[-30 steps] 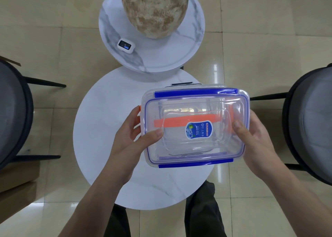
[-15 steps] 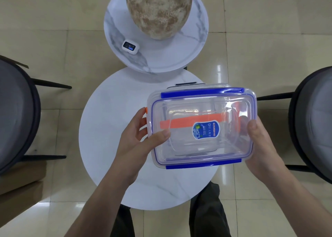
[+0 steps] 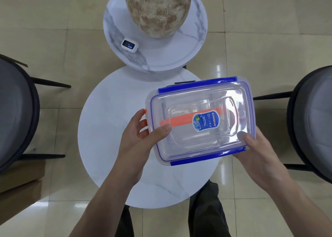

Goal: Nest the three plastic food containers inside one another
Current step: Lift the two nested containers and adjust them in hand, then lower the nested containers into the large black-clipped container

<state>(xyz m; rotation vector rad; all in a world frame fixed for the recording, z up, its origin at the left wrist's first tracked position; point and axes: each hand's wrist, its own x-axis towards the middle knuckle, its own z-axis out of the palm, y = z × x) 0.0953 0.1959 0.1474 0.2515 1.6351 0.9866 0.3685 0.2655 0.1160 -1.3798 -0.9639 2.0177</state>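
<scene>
Container (image 3: 199,121), clear with blue clips and lid on, sits in my grip above the round counter (image 3: 107,129). My left hand (image 3: 138,139) and right hand (image 3: 258,152) clasp its short ends; its long axis runs left to right, an orange-trimmed box nested inside.

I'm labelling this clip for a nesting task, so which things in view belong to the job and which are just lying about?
Part of the job:
- large blue-clipped container, lid on, held by the left hand and right hand
- orange-trimmed container seen inside it

Just lying about:
- stone-look vase
- small white device
- two dark chairs
</scene>
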